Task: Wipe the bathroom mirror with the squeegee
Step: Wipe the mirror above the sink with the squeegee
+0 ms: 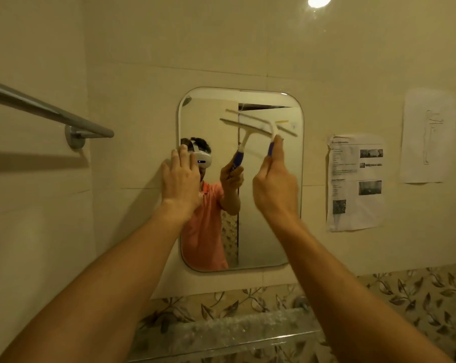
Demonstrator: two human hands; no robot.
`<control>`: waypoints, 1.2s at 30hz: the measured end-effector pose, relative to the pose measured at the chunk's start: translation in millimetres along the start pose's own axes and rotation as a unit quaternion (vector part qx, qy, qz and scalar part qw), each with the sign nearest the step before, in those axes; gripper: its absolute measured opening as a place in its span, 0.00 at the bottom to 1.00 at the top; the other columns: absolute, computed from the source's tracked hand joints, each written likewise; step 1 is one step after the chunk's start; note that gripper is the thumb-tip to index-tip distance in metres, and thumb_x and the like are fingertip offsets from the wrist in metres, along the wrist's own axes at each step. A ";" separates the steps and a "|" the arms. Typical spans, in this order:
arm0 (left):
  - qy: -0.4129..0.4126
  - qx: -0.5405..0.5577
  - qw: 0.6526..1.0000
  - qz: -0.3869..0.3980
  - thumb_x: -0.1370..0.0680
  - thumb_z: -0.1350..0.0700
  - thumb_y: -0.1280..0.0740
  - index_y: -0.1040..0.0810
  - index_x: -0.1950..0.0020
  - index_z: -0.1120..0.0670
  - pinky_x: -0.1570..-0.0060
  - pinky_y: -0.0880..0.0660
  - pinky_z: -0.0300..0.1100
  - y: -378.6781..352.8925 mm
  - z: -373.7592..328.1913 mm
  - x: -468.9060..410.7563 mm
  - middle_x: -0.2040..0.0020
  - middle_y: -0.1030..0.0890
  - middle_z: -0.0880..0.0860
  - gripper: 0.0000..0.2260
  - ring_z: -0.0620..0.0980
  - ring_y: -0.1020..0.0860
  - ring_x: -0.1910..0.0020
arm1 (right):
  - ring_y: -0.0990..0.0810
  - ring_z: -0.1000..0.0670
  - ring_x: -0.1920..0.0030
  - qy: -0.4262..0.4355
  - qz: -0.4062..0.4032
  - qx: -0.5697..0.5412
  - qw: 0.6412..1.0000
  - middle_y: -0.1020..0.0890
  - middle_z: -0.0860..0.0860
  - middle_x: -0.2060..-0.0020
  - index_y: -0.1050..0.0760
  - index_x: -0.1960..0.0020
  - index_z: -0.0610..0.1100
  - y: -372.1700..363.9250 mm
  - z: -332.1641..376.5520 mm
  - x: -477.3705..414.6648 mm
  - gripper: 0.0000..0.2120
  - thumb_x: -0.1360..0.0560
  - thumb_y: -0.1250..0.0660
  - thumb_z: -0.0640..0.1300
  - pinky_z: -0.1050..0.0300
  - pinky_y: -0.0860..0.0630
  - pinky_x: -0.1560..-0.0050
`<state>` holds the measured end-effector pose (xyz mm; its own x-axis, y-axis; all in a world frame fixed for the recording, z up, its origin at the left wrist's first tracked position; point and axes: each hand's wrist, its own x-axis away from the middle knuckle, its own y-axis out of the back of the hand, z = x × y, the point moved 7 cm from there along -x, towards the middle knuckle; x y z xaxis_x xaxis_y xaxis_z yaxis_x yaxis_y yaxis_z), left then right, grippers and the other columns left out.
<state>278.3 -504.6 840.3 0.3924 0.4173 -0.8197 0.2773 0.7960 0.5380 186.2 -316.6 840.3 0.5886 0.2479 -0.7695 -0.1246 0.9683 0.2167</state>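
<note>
A rounded rectangular mirror (263,231) hangs on the beige tiled wall. My right hand (275,184) is shut on the blue handle of a white squeegee (274,128), whose blade lies tilted across the upper part of the glass. The squeegee's reflection shows just left of it, along with a person in an orange shirt and a headset. My left hand (181,179) rests flat with fingers spread on the mirror's left edge and the wall beside it.
A metal towel bar (46,111) juts out from the wall at the left. Printed paper sheets (355,182) and a white sheet (425,136) are stuck to the wall at the right. A glass shelf (221,334) sits below the mirror against leaf-patterned tiles.
</note>
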 end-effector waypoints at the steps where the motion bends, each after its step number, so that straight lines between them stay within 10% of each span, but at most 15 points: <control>1: 0.007 0.008 1.000 -0.007 0.29 0.41 0.27 0.49 0.19 0.58 0.30 0.33 0.54 -0.5 0.1 2.6 0.21 0.44 0.61 0.48 0.61 0.41 0.24 | 0.30 0.53 0.73 0.015 -0.004 0.011 1.000 0.29 0.52 0.71 0.56 0.18 0.56 4.6 4.6 -14.4 0.27 0.15 0.50 0.49 0.56 0.32 0.71; 16: 0.059 0.010 0.998 0.002 0.27 0.37 0.28 0.36 0.25 0.60 0.41 0.28 0.48 -6.2 -3.8 10.8 0.33 0.30 0.58 0.40 0.56 0.29 0.37 | 0.20 0.48 0.66 0.109 0.037 0.099 0.988 0.22 0.46 0.62 0.64 0.19 0.53 -38.3 22.8 -80.2 0.41 0.19 0.39 0.41 0.47 0.17 0.62; 22: 0.054 -0.014 0.998 0.001 0.28 0.37 0.29 0.35 0.25 0.58 0.43 0.29 0.48 -9.3 -2.7 7.5 0.34 0.31 0.57 0.39 0.55 0.30 0.39 | 0.25 0.51 0.73 0.141 0.024 0.120 0.982 0.24 0.49 0.67 0.68 0.21 0.57 -67.1 -9.9 -33.7 0.45 0.20 0.35 0.44 0.53 0.23 0.75; 31: 0.080 0.039 0.996 -0.018 0.26 0.37 0.30 0.32 0.27 0.56 0.42 0.28 0.49 -9.3 2.1 19.8 0.35 0.27 0.56 0.35 0.55 0.29 0.38 | 0.30 0.56 0.75 0.174 0.066 0.129 0.974 0.23 0.47 0.62 0.70 0.22 0.61 -61.9 -64.9 27.3 0.40 0.17 0.42 0.45 0.66 0.39 0.77; 36: 0.102 0.067 0.992 -0.020 0.24 0.38 0.32 0.32 0.26 0.55 0.41 0.29 0.49 -15.1 0.2 27.9 0.35 0.27 0.56 0.32 0.55 0.29 0.36 | 0.25 0.51 0.73 0.207 0.095 0.070 0.971 0.24 0.48 0.68 0.61 0.19 0.60 -37.8 -40.3 -8.7 0.29 0.14 0.49 0.53 0.57 0.27 0.75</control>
<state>285.2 -505.0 809.4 0.1966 0.4777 -0.8562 0.4080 0.7542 0.5145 153.6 -354.1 814.6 0.1910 0.4414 -0.8767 -0.0728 0.8971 0.4358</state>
